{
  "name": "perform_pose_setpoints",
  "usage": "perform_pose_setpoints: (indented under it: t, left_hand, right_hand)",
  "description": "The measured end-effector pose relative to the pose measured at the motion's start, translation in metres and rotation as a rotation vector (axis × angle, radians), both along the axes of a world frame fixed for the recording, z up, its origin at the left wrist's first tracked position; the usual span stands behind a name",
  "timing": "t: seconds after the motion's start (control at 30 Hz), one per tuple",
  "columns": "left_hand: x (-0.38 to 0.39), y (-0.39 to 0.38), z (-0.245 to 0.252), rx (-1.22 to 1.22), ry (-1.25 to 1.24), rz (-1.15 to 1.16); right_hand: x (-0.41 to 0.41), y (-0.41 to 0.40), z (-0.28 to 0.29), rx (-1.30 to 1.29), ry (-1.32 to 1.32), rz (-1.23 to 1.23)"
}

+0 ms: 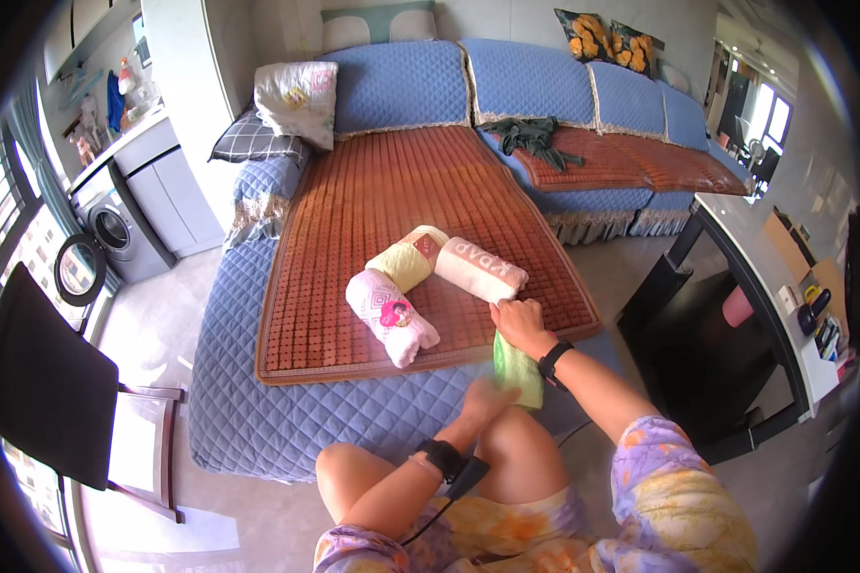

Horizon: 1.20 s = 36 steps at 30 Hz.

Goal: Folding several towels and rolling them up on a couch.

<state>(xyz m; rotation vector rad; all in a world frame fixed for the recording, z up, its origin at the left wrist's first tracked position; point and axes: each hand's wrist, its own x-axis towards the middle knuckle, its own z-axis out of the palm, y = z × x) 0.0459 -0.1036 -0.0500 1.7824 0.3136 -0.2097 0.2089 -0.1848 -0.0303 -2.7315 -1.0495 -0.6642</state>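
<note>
My right hand [522, 326] grips the upper end of a green towel [517, 369], which hangs over the couch's front edge by my knee. My left hand [489, 401], blurred, is at the towel's lower left side; whether its fingers hold the cloth is unclear. Just above my right hand lies a rolled peach towel [480, 268] with lettering. A rolled pale yellow towel [406, 259] touches its left side, and below that one is a rolled white and pink towel [389, 315] with a pink patch. All three rolls rest on a brown tile seat mat [394, 186].
The mat lies on a blue quilted couch cover [251, 422]. A dark crumpled cloth [534, 140] is on the couch's right section. To the right stands a white-topped table [731, 215] bearing small items; at left are a black chair [50, 379] and a washing machine [115, 225] with its door open.
</note>
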Motion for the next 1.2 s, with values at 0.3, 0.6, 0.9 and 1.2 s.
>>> perform_pose_setpoints:
  t: [0.3, 0.6, 0.9, 1.2]
  left_hand:
    - [-0.004, 0.014, 0.023, -0.829, 0.096, 0.383]
    - [0.007, 0.067, 0.027, -1.308, 0.098, 0.572]
    - [0.009, 0.071, 0.005, -1.347, 0.125, 0.659]
    - [-0.007, 0.069, 0.027, -1.091, -0.110, 0.771]
  right_hand:
    - [-0.005, -0.020, 0.031, 0.072, 0.024, -0.052]
    - [-0.037, -0.048, 0.081, -0.073, 0.305, 0.625]
    - [-0.011, 0.006, 0.076, -0.124, 0.174, 0.670]
    - [0.012, 0.032, 0.066, -0.222, 0.168, 0.652]
